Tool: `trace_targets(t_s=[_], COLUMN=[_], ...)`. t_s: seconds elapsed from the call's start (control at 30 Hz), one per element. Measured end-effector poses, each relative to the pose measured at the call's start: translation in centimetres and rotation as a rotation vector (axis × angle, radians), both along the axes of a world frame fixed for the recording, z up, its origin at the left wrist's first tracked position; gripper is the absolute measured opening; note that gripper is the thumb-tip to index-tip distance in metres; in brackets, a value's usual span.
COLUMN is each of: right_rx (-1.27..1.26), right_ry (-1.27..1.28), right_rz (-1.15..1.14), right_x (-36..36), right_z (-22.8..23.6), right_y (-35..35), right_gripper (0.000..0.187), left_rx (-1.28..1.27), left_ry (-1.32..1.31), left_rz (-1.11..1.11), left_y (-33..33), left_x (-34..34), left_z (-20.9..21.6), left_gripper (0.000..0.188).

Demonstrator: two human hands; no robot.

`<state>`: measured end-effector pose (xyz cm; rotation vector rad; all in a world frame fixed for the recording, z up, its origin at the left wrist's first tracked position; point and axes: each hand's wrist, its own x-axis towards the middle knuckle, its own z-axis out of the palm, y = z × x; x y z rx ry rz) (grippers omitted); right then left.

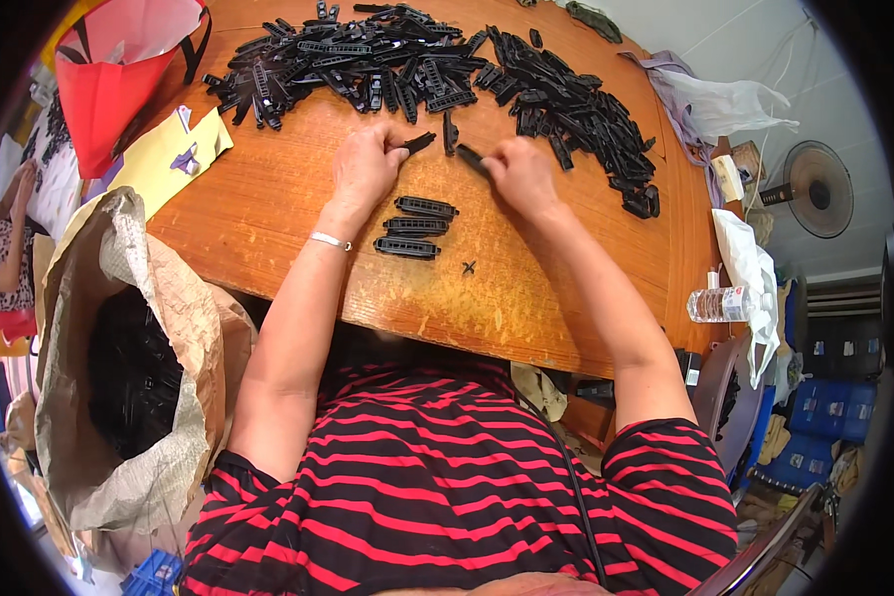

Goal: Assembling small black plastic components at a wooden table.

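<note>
Person sits at wooden table (268, 214), both hands out over it. Left hand (366, 167) fingers pinched together on a small black plastic piece (419, 142), its tip sticking out to the right. Right hand (522, 175) closed on another black strip (470, 157), which pokes out to the left. The 2 pieces sit near each other, not touching, w/ a single upright piece just beyond. Far side: big pile of black plastic parts (417, 60) spread left to right. Near the hands, between forearms: 3 finished black frames (414, 226) stacked in a row. Left of table: open sack (119, 377) w/ dark parts inside. Far left: red bag (109, 89). Right edge: water bottle (720, 304).
</note>
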<state>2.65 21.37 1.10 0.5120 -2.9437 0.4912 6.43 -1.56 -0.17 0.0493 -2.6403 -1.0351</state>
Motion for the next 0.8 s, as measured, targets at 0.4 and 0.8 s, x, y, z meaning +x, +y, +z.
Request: trace_targets(t_s=[0.4,0.8], right_rx=[-0.59,-0.88], right_ry=[-0.229,-0.669], right_rz=[0.225,-0.06], right_x=[2.0,2.8], right_z=[1.5,0.6], right_y=[-4.2,-4.3], right_gripper=[0.022,0.017], left_rx=[0.466,0.481], left_ry=[-0.29,-0.212], left_rz=[-0.267,-0.157], left_y=[-1.2,0.3], left_x=[1.2,-0.9], left_z=[2.3,-0.8], left_gripper=[0.011,0.014])
